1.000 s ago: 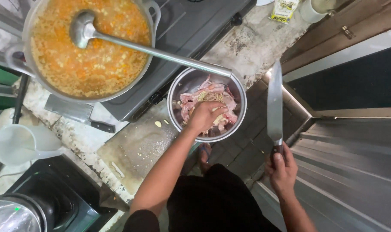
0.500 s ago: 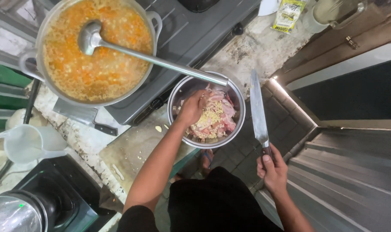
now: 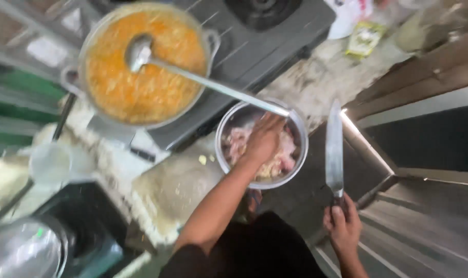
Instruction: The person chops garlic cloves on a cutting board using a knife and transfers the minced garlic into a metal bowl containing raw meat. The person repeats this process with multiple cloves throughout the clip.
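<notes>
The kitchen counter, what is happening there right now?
A person has the left hand inside a metal bowl of raw meat pieces at the counter edge. The right hand holds a large knife off to the side, blade pointing away. Beside the bowl, a big pot of orange stew sits on the stove with a ladle resting in it.

- You get soft, even daylight; no hard shadows show.
- Motion blur smears your whole view, worst toward nine o'clock.
- A bright strip glares at three o'clock beside the knife (image 3: 334,149).

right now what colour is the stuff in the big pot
Orange, a thick soupy mix in the big pot, seen in the head view.
</notes>
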